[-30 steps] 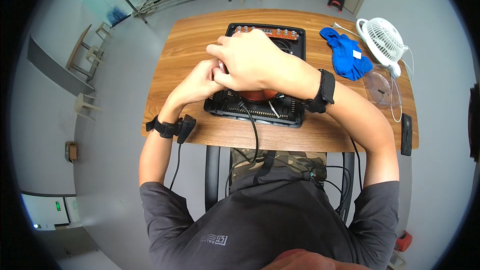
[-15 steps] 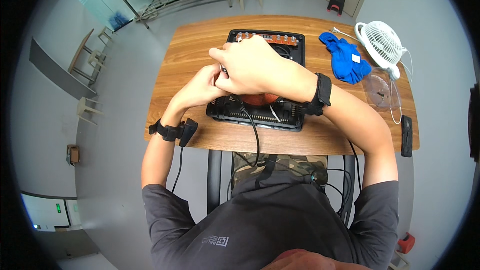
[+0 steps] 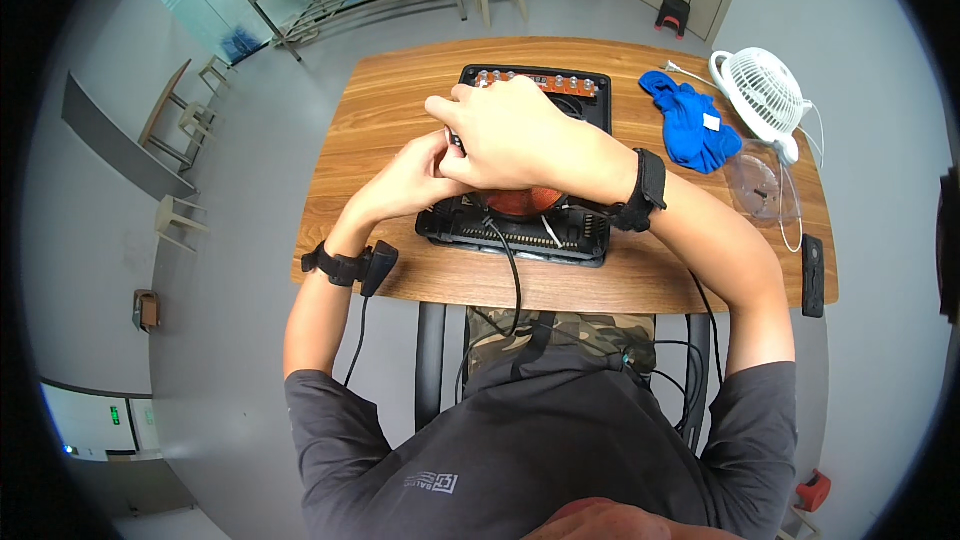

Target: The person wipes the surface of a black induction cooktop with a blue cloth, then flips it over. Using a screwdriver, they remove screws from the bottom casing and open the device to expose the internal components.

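From the head camera, looking down, both hands meet over a black box (image 3: 530, 225) with its cover off. The box lies flat in the middle of a wooden table (image 3: 380, 140), with a round orange part showing inside it under the hands.

The right hand (image 3: 515, 135) is curled, its fingers bent down, and it rests over the top of the box. The left hand (image 3: 415, 180) comes in from the side and touches the right one. Between them sits a small dark thing (image 3: 455, 140), pinched by the fingers. It is too small to tell what it is, or which hand truly grips it.

A blue cloth (image 3: 690, 125) lies near the box. A white fan (image 3: 760, 90) stands just past the cloth. A black remote (image 3: 812, 275) lies at the table's edge.
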A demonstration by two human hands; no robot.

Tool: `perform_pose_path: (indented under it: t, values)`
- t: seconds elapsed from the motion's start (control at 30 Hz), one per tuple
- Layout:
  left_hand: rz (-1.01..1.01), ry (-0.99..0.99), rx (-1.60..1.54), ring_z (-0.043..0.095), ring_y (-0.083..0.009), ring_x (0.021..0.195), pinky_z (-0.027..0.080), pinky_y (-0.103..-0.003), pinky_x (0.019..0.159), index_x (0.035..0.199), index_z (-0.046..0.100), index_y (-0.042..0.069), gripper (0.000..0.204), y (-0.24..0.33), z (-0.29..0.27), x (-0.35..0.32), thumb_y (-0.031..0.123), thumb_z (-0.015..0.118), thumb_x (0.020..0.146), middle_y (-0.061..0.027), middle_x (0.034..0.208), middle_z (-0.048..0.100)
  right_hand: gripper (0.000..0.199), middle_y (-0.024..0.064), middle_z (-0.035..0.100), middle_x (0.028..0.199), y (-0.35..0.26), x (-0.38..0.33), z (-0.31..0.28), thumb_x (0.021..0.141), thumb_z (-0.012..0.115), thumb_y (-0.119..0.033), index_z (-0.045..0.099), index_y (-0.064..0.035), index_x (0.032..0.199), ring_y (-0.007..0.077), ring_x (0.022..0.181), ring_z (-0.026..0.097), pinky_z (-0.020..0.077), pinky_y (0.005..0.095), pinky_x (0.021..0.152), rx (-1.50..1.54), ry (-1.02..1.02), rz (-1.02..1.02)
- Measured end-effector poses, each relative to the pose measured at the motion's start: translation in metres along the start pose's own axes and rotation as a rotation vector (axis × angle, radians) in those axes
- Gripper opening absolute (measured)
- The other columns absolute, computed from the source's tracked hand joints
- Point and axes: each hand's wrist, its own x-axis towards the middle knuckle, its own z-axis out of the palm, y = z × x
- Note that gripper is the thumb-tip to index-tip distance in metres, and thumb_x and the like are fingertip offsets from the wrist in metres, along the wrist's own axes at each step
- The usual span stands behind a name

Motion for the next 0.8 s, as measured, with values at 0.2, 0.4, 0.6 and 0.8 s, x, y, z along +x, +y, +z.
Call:
perform_pose_path:
  t: [0.2, 0.4, 0.6, 0.8]
  values:
    - [0.032, -0.014, -0.038, 0.064, -0.0136, 0.094, 0.052, -0.032, 0.085, 0.109, 0.064, -0.001, 0.034, 0.002, 0.004, 0.001, 0.01, 0.079, 0.08, -0.0084, 0.1, 0.072, 0.039, 0.018, 0.071, 0.081, -0.004, 0.01, -0.005, 0.085, 0.062, -0.037, 0.065, -0.0013, 0.101, 0.035, 0.074, 0.072, 0.0563, 0.0441, 0.064, -0.058, -0.133, 0.081]
    - [0.014, 0.089, 0.157, 0.064, -0.013, 0.093, 0.053, -0.033, 0.082, 0.111, 0.064, 0.0, 0.04, 0.015, 0.012, 0.003, 0.015, 0.082, 0.078, -0.0108, 0.102, 0.072, 0.037, 0.0185, 0.07, 0.079, -0.002, 0.007, -0.002, 0.085, 0.061, -0.035, 0.065, -0.0013, 0.1, 0.0349, 0.074, 0.071, 0.0562, 0.0442, 0.064, -0.032, -0.125, 0.084]
    - [0.023, 0.019, 0.053, 0.062, -0.0109, 0.086, 0.051, -0.029, 0.076, 0.105, 0.063, -0.002, 0.034, -0.01, 0.0, 0.0, 0.013, 0.08, 0.079, -0.0101, 0.096, 0.071, 0.037, 0.0182, 0.068, 0.092, 0.0, -0.003, -0.002, 0.086, 0.061, -0.035, 0.065, -0.0024, 0.102, 0.0336, 0.078, 0.071, 0.0572, 0.045, 0.066, 0.072, -0.011, -0.037]
    - [0.008, 0.067, 0.099, 0.066, -0.012, 0.088, 0.053, -0.029, 0.077, 0.106, 0.064, -0.002, 0.033, 0.01, 0.013, 0.003, 0.013, 0.079, 0.08, -0.0087, 0.093, 0.073, 0.042, 0.0198, 0.069, 0.092, -0.001, 0.005, -0.009, 0.088, 0.06, -0.038, 0.065, 0.0005, 0.102, 0.0346, 0.077, 0.071, 0.0578, 0.046, 0.067, -0.046, -0.133, 0.131]
